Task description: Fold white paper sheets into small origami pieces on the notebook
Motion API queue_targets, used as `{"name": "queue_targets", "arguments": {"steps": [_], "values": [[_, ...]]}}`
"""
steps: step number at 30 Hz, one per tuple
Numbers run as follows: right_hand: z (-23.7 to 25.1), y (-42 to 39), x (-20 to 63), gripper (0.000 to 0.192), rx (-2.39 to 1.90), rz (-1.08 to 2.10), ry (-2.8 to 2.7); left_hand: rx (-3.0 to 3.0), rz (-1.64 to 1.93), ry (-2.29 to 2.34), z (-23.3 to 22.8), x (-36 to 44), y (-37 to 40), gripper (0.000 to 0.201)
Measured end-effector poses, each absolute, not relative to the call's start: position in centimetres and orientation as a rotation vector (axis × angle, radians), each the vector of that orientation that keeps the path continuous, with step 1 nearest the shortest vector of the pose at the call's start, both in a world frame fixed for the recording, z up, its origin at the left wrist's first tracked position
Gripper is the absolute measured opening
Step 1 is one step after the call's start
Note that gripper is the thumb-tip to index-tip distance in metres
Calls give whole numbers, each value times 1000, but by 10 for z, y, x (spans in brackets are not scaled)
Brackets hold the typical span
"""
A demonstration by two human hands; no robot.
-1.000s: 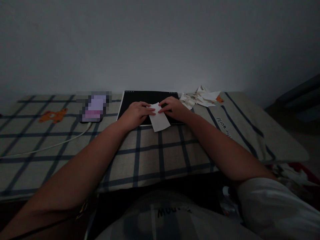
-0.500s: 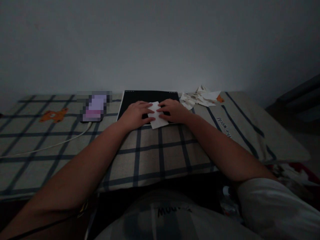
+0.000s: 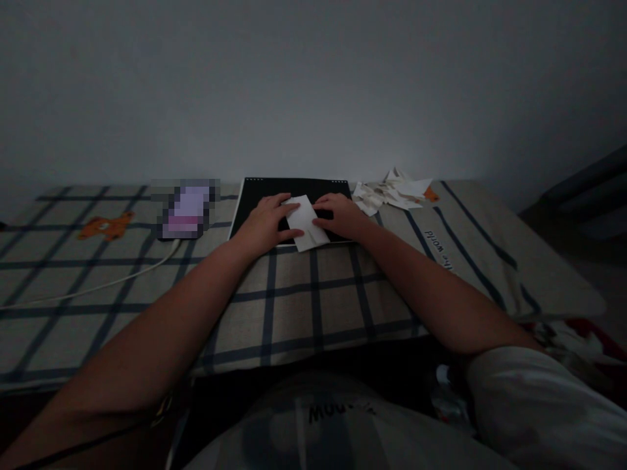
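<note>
A folded-looking piece of white paper [image 3: 304,219] lies at a slant over the black, flat pad [image 3: 262,189], its near corner reaching past the pad's front edge. My left hand [image 3: 267,222] rests at the paper's left side, fingers spread, with thumb and forefinger touching its surface. At the right edge of the paper is my right hand [image 3: 343,215]; its thumb and fingers are apart and bent slightly, the tips against or just over that edge. A short crease or slit shows near the paper's lower end.
A checked cloth [image 3: 294,307] covers the table. Torn white paper scraps [image 3: 392,190] lie right of the pad. To the left is a phone [image 3: 186,212], its screen blurred, with a white cable [image 3: 142,271]. A plastic bottle [image 3: 448,391] stands below the table edge. The wall rises behind.
Both hands have drawn slightly apart, the right fingers back toward the paper's right edge. More of the paper's surface shows, and its upper end sits a little further left.
</note>
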State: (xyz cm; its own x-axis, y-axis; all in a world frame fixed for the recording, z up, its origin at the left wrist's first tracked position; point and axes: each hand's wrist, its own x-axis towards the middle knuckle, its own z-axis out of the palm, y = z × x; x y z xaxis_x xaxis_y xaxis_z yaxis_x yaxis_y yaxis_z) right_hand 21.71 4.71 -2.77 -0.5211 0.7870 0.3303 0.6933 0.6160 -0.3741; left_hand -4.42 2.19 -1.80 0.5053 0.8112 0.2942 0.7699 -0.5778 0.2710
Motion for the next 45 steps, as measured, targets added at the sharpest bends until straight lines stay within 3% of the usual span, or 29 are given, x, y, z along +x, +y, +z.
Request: {"name": "queue_targets", "arguments": {"steps": [7, 9, 11, 13, 15, 17, 19, 23, 28, 31, 33, 38, 45], "values": [[-26, 49, 212, 66, -1157, 720, -2122, 2563, 660, 1514, -17, -41, 17, 98], [-28, 50, 212, 66, -1148, 789, -2019, 2501, 771, 1562, -16, -40, 17, 109], [-28, 52, 213, 52, -1118, 876, -1906, 2381, 942, 1600, -16, -39, 18, 111], [-27, 52, 214, 37, -1081, 974, -1774, 2200, 1082, 1596, -14, -38, 19, 98], [-25, 51, 215, 28, -1052, 1068, -1655, 2026, 1130, 1529, -11, -37, 18, 69], [-22, 49, 215, 27, -1032, 1145, -1584, 1891, 1128, 1435, -7, -35, 15, 40], [-21, 48, 214, 28, -1012, 1192, -1562, 1774, 1152, 1370, -4, -32, 12, 28], [-23, 48, 210, 39, -931, 1190, -1523, 1578, 1261, 1299, -3, -26, 10, 25], [-29, 53, 207, 37, -849, 1098, -1556, 1574, 1358, 1238, -5, -25, 14, 46], [-27, 52, 210, 31, -849, 1042, -1646, 1690, 1382, 1292, -3, -27, 13, 33], [-24, 51, 212, 38, -855, 994, -1701, 1781, 1359, 1343, -2, -28, 12, 27], [-23, 52, 215, 54, -922, 864, -1808, 1939, 1286, 1398, -3, -32, 13, 46], [-20, 48, 216, 35, -930, 607, -1923, 2306, 1284, 1357, -2, -38, 15, 21]]}}
